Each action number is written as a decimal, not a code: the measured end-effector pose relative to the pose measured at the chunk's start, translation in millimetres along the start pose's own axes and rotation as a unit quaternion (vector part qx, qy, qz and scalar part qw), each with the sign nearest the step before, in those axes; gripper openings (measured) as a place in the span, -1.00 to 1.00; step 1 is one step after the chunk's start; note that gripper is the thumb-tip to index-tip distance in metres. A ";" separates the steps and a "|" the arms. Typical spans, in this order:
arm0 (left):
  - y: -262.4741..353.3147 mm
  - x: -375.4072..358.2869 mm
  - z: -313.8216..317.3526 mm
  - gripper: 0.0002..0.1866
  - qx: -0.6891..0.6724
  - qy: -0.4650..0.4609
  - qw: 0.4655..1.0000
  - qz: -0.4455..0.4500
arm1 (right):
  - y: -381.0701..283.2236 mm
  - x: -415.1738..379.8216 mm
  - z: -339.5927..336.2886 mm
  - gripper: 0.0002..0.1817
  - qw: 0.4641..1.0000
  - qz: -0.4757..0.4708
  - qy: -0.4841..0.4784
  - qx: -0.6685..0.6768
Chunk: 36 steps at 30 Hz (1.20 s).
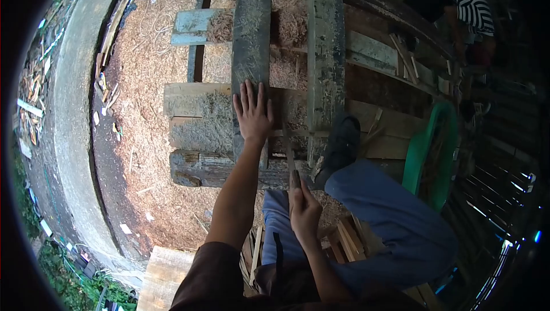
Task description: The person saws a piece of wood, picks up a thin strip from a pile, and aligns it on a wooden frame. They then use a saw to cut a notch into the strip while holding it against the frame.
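My left hand (252,114) lies flat, fingers spread, on a weathered grey plank (251,36) that runs away from me over a stack of timbers. My right hand (303,209) is closed around the handle of a hand saw (288,145), whose thin blade runs up along the right side of that plank. My right foot in a dark shoe (341,141) rests on the timbers beside a second grey plank (325,47). My leg in blue trousers (384,208) is bent up to the right.
Sawdust and shavings (143,82) cover the ground to the left, bounded by a curved concrete kerb (69,99). A green plastic tub (429,145) stands at right. Another person in a striped shirt (467,2) is at the far upper right. Wood offcuts (344,236) lie under my legs.
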<state>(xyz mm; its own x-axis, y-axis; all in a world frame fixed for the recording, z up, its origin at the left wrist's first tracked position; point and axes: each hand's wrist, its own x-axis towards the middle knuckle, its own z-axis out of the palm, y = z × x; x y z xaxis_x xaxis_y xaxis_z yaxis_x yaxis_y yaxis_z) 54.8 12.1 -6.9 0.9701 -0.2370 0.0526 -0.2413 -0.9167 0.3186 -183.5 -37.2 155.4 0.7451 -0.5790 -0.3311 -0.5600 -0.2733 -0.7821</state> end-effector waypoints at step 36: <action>0.5 0.2 -4.0 -0.35 0.012 -0.014 1.000 0.006 | -47.4 29.4 3.4 -0.50 0.994 0.104 -0.024 0.021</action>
<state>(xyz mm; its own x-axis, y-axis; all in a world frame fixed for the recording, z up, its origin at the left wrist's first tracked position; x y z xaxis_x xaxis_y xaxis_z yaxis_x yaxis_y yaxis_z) 55.0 12.9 -2.9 0.9663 -0.2559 0.0297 -0.2531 -0.9213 0.2952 -133.8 -38.7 181.0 0.6326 -0.5812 -0.5119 -0.6884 -0.1191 -0.7154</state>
